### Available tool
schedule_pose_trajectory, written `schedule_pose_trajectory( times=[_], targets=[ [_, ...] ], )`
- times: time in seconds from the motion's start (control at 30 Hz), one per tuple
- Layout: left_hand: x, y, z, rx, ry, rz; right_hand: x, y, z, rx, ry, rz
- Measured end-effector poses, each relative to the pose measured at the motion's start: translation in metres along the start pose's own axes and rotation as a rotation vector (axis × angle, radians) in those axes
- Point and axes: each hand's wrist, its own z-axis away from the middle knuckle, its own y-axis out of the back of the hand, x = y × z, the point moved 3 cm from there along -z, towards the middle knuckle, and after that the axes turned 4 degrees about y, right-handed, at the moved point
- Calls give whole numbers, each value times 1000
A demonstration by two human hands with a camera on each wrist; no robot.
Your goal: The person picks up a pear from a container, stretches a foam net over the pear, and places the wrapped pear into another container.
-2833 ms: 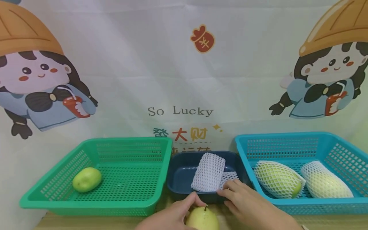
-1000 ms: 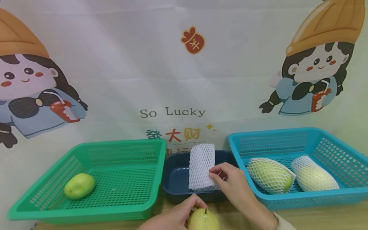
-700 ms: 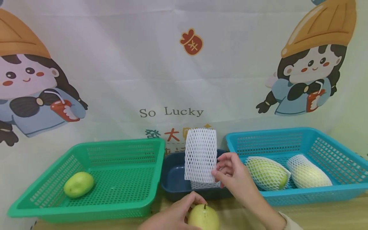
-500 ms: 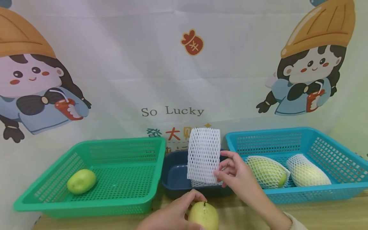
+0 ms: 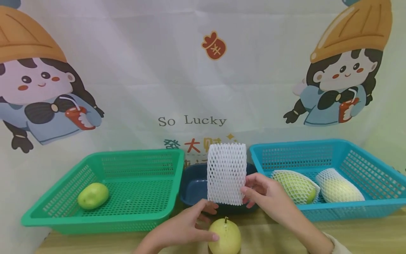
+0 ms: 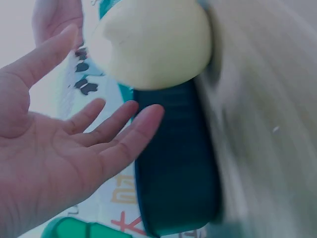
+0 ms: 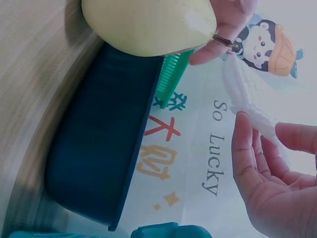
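Where the wooden table [image 5: 380, 230] begins at the left, a green plastic basket [image 5: 101, 223] stands with one smooth yellow-green fruit [image 5: 93, 196] lying near its left wall. Next comes the person's left hand [image 5: 187, 225], open, its fingers loosely spread; its thumb reaches over the edge of a pale yellow pear [image 5: 226, 238], though whether it touches is unclear. That pear stands stem-up on the table, just in front of a dark blue basin [image 5: 194, 190]. Above the basin's near side, a white foam net sleeve [image 5: 226, 173] is held upright, its right edge pinched between the thumb and fingers of the right hand [image 5: 269, 195]. Farthest right, a blue plastic basket [image 5: 355, 205] holds two net-wrapped fruits side by side, one greenish [image 5: 295, 187] and one paler [image 5: 340, 185].
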Motion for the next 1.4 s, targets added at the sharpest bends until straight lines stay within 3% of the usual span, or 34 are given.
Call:
schedule_pose_trajectory(
  times=[0.33,0.53,0.67,0.83,1.07,1.4],
  targets=[
    [15,15,5,308,-142,81,2,3,6,-48,-18,34],
    [19,15,7,407,-149,100,3,1,6,-89,-14,21],
    [19,15,9,425,-128,103,3,-2,7,-122,-2,37],
    [18,12,11,421,-141,33,3,-2,9,-133,17,113],
    [20,9,9,386,-191,-66,3,-1,8,-148,171,231],
    [19,10,10,349,-190,-151,5,-4,9,-232,242,283]
  ],
)
